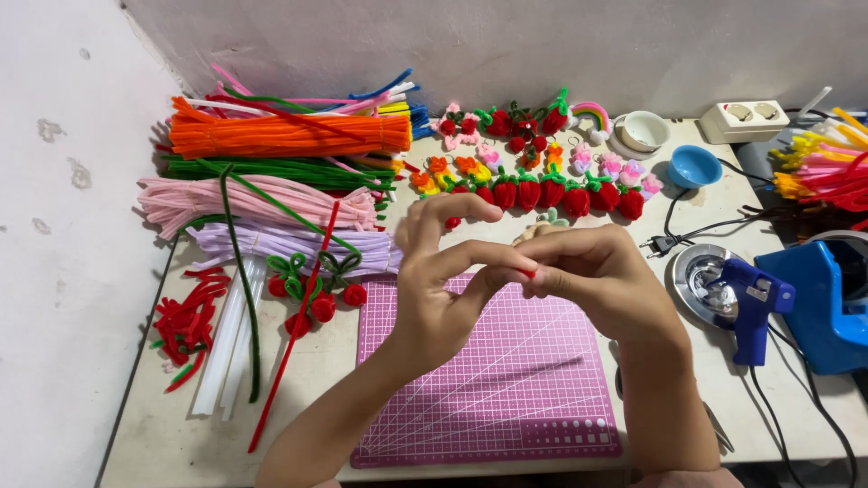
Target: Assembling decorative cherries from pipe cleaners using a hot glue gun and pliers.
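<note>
My left hand [440,276] and right hand [592,271] meet above the pink cutting mat [488,398], fingertips pinched together on a small red piece [528,271]; what it is I cannot tell at this size. Just left of the mat lie a long red pipe cleaner [294,334] and a few red buds with green loops [316,289]. Behind them sit bundles of pipe cleaners: orange [289,136], green [271,170], pink [244,201] and lilac [289,242]. A row of finished red strawberries [551,192] lines the back of the table [181,434]. To my right a blue glue gun [750,303] rests on a metal dish [701,271]
</note>
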